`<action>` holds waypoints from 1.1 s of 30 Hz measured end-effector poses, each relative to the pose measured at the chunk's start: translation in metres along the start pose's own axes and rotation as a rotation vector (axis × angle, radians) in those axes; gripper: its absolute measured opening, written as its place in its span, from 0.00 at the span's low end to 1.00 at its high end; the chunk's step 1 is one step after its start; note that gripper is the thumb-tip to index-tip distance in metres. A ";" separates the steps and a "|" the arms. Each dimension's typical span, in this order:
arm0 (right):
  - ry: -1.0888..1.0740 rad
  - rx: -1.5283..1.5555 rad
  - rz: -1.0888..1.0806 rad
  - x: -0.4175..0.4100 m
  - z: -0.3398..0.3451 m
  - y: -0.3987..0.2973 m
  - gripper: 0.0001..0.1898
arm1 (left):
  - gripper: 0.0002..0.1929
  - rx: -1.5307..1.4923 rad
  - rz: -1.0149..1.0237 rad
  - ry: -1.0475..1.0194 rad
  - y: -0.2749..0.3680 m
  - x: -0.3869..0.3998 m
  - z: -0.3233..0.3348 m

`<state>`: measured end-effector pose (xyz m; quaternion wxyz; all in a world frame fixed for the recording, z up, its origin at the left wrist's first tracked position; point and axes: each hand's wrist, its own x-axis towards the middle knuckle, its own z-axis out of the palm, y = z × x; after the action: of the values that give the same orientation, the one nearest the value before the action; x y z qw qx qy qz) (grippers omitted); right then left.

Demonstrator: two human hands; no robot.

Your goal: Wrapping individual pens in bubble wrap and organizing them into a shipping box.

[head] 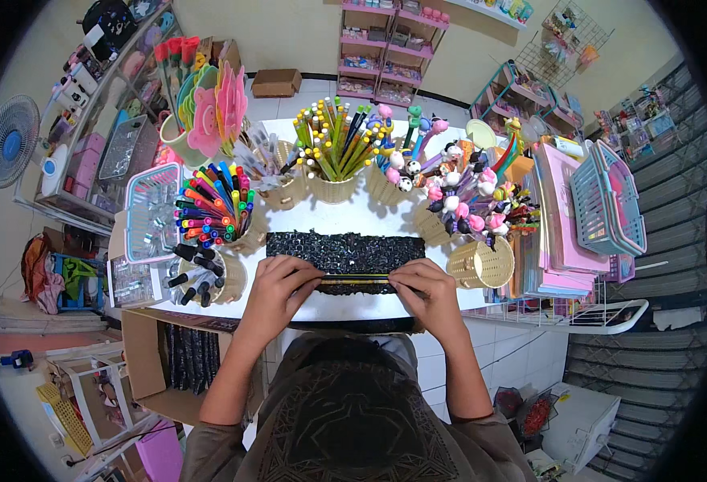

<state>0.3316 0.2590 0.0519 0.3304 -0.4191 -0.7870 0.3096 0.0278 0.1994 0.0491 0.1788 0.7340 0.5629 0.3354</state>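
A sheet of black bubble wrap [347,253] lies flat on the white table in front of me. Across its nearer part run a few thin pencils [354,278], side by side, dark and yellow. My left hand [286,283] grips their left end between thumb and fingers. At the right end, my right hand [422,282] pinches them the same way. The pencils' tips are hidden under my fingers. A strip of the wrap shows on the near side of the pencils.
Woven cups line the table's back, holding pencils [338,135], markers [214,205] and novelty pens [468,193]. An unfilled woven cup [483,265] tilts at right. Black markers [199,277] stand at left. Below, a cardboard box [148,361] holds black wrapped bundles. Stacked baskets [606,199] stand far right.
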 end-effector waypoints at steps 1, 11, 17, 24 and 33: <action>0.001 0.000 0.000 0.000 0.000 -0.001 0.08 | 0.08 0.000 0.001 0.000 0.000 0.000 -0.001; 0.006 -0.001 -0.016 0.005 -0.006 0.001 0.07 | 0.09 -0.001 -0.001 0.030 0.004 0.005 -0.004; 0.000 0.010 -0.064 0.018 -0.010 -0.017 0.07 | 0.09 -0.034 -0.035 0.143 0.012 0.015 -0.009; 0.184 0.081 -0.137 0.068 -0.004 -0.072 0.10 | 0.13 -0.247 -0.054 0.412 0.039 0.068 -0.015; 0.284 -0.047 -0.308 0.143 0.024 -0.095 0.17 | 0.31 -0.156 -0.028 0.524 0.045 0.112 -0.023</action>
<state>0.2081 0.3336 0.1478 0.4717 -0.3408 -0.7942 0.1748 0.0593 0.2894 0.1274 0.0877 0.5982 0.5727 0.5536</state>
